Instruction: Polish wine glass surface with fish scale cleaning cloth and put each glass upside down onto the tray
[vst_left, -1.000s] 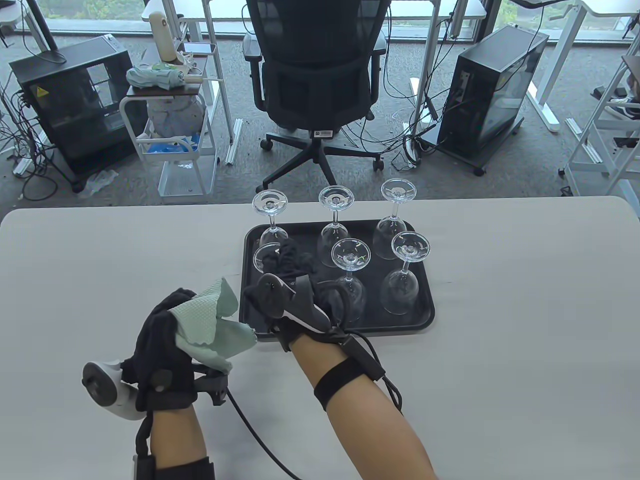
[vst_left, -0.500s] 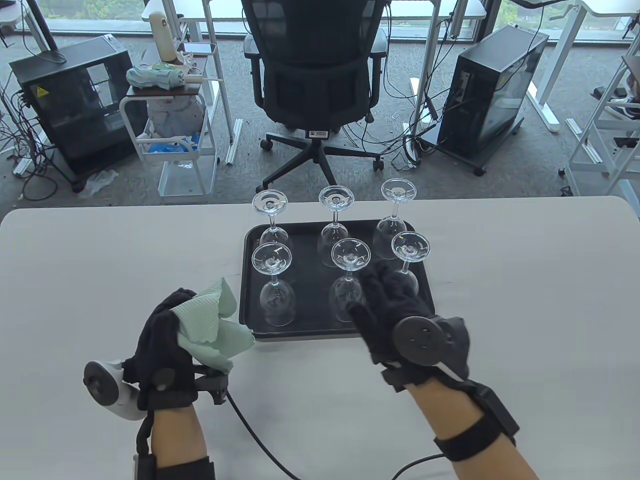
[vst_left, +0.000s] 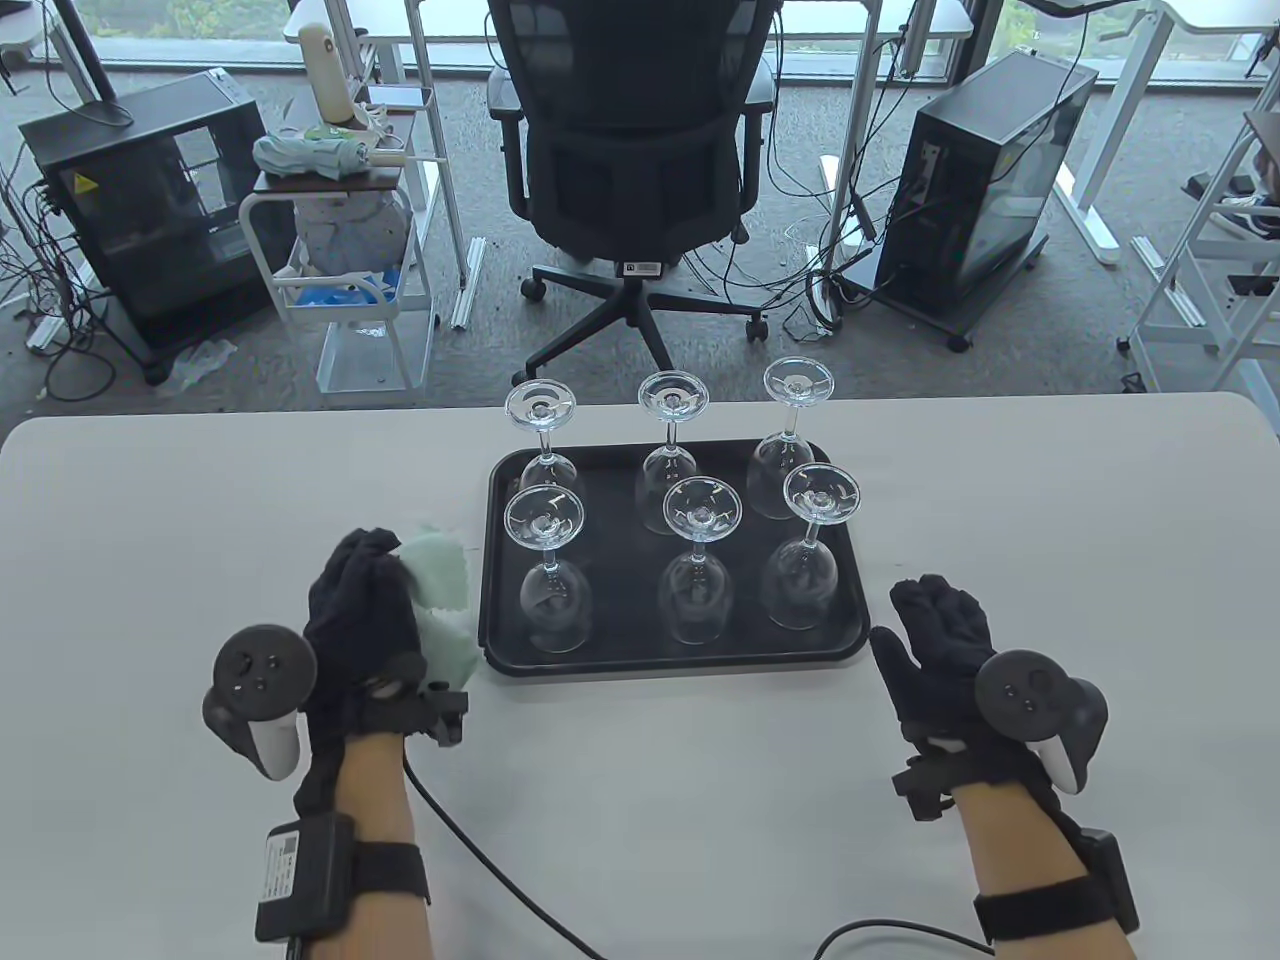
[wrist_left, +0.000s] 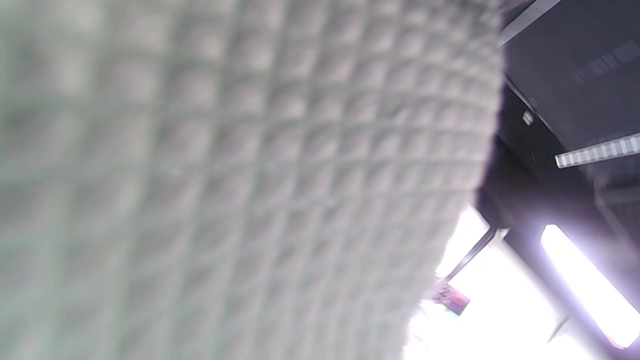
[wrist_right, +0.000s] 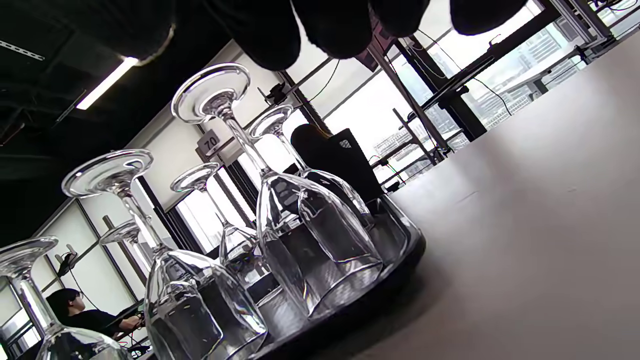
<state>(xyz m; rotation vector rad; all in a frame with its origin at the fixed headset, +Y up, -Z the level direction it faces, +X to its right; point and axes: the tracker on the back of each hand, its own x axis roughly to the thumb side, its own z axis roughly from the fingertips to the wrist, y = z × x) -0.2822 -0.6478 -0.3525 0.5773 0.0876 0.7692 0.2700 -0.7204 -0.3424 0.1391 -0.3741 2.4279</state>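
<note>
Several wine glasses stand upside down in two rows on the black tray (vst_left: 680, 662); the front row runs from the left glass (vst_left: 548, 595) to the right glass (vst_left: 800, 585). The pale green fish scale cloth (vst_left: 442, 605) lies on the table by the tray's left edge. My left hand (vst_left: 372, 572) rests palm down on it with its fingers stretched out. In the left wrist view the cloth (wrist_left: 225, 175) fills most of the frame. My right hand (vst_left: 935, 612) lies open on the table right of the tray and holds nothing. Its fingertips (wrist_right: 330, 25) hang above the nearest glass (wrist_right: 320, 235).
The white table (vst_left: 1050, 520) has a rounded far edge just behind the tray. Beyond it stand an office chair (vst_left: 635, 150), a white cart (vst_left: 345, 250) and two computer towers. Glove cables trail near the table's front edge.
My right hand let go of the front left glass, crossed the tray and came down on the table to its right. My left hand turned palm down and lowered the cloth onto the table.
</note>
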